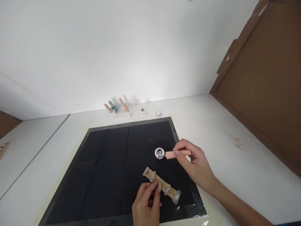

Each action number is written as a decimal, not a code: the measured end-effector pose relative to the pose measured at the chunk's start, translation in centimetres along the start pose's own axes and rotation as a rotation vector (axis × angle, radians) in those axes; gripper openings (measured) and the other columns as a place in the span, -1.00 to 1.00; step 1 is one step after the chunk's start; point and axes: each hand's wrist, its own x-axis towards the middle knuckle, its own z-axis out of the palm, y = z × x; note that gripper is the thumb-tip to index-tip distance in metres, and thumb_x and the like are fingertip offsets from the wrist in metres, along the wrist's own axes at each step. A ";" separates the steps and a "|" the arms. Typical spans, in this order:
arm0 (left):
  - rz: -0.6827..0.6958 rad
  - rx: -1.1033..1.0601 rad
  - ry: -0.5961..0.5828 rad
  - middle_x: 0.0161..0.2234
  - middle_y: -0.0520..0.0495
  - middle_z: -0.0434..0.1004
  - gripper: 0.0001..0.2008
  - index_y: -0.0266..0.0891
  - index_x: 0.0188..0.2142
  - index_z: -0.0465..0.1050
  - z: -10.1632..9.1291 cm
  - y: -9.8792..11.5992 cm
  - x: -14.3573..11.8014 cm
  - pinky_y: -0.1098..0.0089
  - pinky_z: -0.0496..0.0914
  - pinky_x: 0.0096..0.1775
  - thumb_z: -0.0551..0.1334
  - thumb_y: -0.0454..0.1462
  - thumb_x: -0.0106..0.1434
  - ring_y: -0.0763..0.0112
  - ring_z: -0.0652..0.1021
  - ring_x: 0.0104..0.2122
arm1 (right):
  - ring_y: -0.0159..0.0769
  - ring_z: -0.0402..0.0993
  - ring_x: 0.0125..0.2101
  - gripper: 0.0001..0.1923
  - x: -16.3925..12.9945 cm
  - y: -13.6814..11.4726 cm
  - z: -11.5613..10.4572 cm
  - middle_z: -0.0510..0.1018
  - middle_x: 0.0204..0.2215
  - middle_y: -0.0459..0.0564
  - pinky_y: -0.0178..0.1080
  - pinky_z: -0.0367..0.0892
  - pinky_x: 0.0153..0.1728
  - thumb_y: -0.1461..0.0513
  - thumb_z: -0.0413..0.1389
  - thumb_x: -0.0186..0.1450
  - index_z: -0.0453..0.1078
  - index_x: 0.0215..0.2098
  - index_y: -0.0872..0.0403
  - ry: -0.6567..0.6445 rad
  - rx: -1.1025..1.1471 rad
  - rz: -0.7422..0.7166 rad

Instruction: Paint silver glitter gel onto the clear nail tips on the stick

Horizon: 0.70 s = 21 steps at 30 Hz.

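Head view: the right hand (pixel 192 160) pinches a peach-handled brush (pixel 177 154) whose long axis points left into the small round pot (pixel 159 153), which lies just above the nail strip (pixel 162 185) steadied by the left hand's (pixel 147 205) closed fingertips.

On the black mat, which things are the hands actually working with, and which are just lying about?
In use: right hand with brush, small pot; left hand on nail strip, black mat.

Lying about: bottles, small jar, lid by the wall.
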 end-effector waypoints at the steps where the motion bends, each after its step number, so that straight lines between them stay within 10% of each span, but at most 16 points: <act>1: 0.001 0.001 0.004 -0.40 -0.07 0.49 -0.69 -0.19 -0.37 0.61 0.0 0.0 0.0 0.51 0.49 -0.60 0.25 -0.02 0.12 0.45 0.48 -0.58 | -0.39 0.22 -0.55 -0.85 0.0 0.0 0.0 0.32 -0.55 -0.15 -0.35 0.20 -0.53 0.30 0.00 0.26 0.28 -0.48 0.04 0.001 -0.001 0.001; 21: 0.013 0.012 -0.006 -0.46 -0.06 0.47 -0.65 -0.18 -0.39 0.62 0.1 0.4 0.2 0.51 0.48 -0.66 0.25 0.03 0.10 0.42 0.47 -0.59 | -0.39 0.21 -0.55 -0.85 -0.2 -0.1 0.1 0.32 -0.55 -0.15 -0.35 0.20 -0.54 0.28 0.00 0.28 0.27 -0.47 0.04 -0.005 -0.006 0.006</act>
